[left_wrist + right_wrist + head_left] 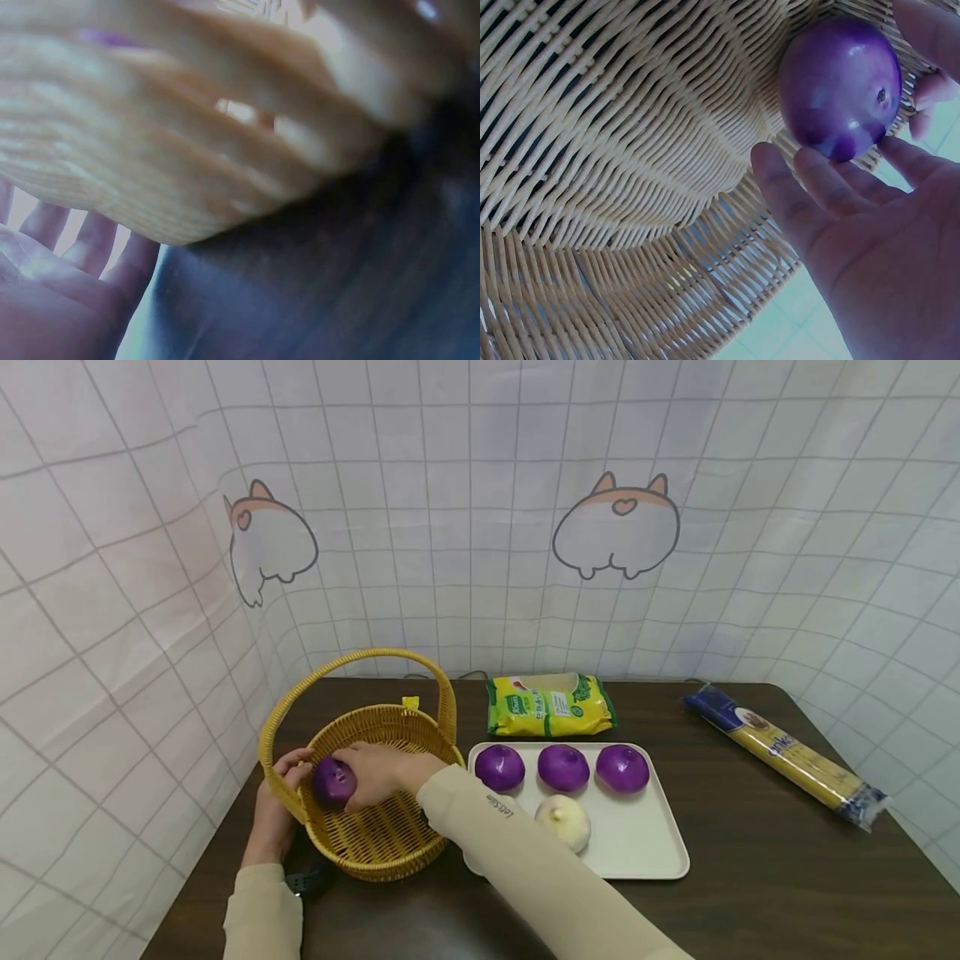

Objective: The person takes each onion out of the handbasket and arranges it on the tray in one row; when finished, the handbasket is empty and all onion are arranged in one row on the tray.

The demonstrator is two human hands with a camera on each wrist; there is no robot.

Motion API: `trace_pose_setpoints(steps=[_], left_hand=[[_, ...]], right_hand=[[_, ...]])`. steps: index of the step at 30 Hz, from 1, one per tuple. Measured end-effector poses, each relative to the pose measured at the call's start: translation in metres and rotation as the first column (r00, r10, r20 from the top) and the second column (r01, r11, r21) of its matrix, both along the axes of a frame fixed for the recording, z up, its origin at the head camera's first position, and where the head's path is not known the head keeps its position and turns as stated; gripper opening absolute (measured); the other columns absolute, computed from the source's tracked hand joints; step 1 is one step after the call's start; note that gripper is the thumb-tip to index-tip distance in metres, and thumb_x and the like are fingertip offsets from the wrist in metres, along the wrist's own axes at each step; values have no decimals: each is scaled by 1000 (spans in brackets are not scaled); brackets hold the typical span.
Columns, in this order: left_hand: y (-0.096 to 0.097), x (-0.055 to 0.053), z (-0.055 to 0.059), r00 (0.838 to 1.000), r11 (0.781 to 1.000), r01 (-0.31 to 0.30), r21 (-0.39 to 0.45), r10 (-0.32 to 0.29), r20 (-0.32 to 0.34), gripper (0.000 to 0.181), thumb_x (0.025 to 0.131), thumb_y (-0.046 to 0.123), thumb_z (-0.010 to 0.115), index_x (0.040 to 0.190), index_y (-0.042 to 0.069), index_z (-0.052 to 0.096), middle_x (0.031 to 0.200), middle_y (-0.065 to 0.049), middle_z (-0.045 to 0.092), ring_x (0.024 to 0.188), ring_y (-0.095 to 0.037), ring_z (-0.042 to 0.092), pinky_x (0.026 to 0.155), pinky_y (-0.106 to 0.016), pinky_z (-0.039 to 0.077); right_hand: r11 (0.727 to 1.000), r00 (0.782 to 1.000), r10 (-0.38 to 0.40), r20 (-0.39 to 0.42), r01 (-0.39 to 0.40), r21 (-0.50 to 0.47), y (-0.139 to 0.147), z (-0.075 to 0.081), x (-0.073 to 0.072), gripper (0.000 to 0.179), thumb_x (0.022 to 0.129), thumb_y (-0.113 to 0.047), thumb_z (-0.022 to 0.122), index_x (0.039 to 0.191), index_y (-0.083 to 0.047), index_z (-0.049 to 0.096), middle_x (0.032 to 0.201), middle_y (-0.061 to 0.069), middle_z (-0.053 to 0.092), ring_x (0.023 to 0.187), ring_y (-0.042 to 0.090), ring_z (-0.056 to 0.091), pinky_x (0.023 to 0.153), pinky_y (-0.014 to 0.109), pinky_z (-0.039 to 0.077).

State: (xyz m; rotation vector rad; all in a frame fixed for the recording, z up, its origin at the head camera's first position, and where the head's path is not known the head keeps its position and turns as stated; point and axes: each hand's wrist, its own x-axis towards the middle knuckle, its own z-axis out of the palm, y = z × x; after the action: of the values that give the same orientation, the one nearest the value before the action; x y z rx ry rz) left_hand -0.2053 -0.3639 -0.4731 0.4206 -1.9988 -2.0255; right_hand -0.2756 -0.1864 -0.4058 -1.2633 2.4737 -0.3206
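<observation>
A yellow wicker basket [375,852] with a tall handle stands at the table's left. My right hand [375,772] reaches into it and holds a purple onion [332,781] low against the left inner wall. The right wrist view shows the onion [840,86] against the woven wall [630,150], with my fingertips [825,172] under it and the thumb beside it. My left hand [273,810] grips the basket's left rim from outside. In the blurred left wrist view, the left hand [52,285] lies beside the basket's outer wall [150,150].
A cream tray [645,843] right of the basket carries three purple onions [563,767] in a row and a white onion [564,821]. Behind it lies a yellow packet [550,703]. A long pasta packet [787,756] lies far right on the dark table [750,877]. Curtain walls surround it.
</observation>
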Motion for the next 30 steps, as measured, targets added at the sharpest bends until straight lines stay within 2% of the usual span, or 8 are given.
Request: trace_pose_setpoints(steps=[8, 11, 16, 22, 25, 30], left_hand=[[-7, -14, -20, 1000, 999, -27, -21, 27, -17, 42, 100, 31, 55, 132, 4, 55, 120, 2, 52, 107, -11, 48, 84, -16, 44], [-6, -12, -16, 1000, 999, -21, -25, 21, -3, 42, 100, 30, 54, 133, 3, 54, 122, 1, 52, 108, -11, 47, 85, -16, 44], [0, -1, -1, 1000, 1000, 8, -18, -8, 0, 42, 101, 24, 52, 135, -1, 49, 127, -3, 49, 110, -11, 48, 86, -15, 45], [3, 4, 5, 998, 998, 63, -28, -64, -9, 45, 102, 24, 50, 137, -2, 46, 128, -8, 46, 108, -12, 49, 82, -16, 49], [3, 4, 4, 997, 997, 70, -36, -71, -20, 44, 102, 24, 50, 137, -3, 46, 129, -9, 46, 108, -12, 49, 81, -16, 49], [2, 1, 2, 997, 997, 69, -38, -70, -33, 45, 102, 23, 50, 137, -4, 46, 129, -10, 46, 112, -15, 48, 82, -15, 48]], right_hand=[[1000, 1000, 9, 4, -9, -6, 2, -1, -3, 89, 80, -42, 77, 152, -22, 31, 146, -5, 42, 123, 9, 47, 99, 24, 41], [1000, 1000, 5, 19, -5, 17, 1, -1, -3, 91, 80, -44, 76, 154, -21, 27, 149, -6, 39, 128, 8, 45, 103, 24, 39], [999, 996, -21, 88, 17, 43, -2, -4, -1, 95, 82, -44, 74, 156, -21, 19, 155, -6, 32, 137, 8, 36, 109, 25, 33], [1000, 987, -11, 163, 12, -6, -2, -10, -1, 91, 81, -41, 76, 152, -19, 24, 143, -6, 44, 126, 7, 46, 104, 24, 38], [999, 987, 7, 158, -1, -37, -2, -14, -1, 83, 81, -43, 76, 147, -18, 32, 135, -6, 50, 119, 7, 51, 99, 24, 42], [998, 995, 0, 100, 6, -59, -4, -18, -2, 74, 85, -48, 72, 145, -19, 38, 129, -7, 54, 112, 5, 54, 93, 22, 45]])
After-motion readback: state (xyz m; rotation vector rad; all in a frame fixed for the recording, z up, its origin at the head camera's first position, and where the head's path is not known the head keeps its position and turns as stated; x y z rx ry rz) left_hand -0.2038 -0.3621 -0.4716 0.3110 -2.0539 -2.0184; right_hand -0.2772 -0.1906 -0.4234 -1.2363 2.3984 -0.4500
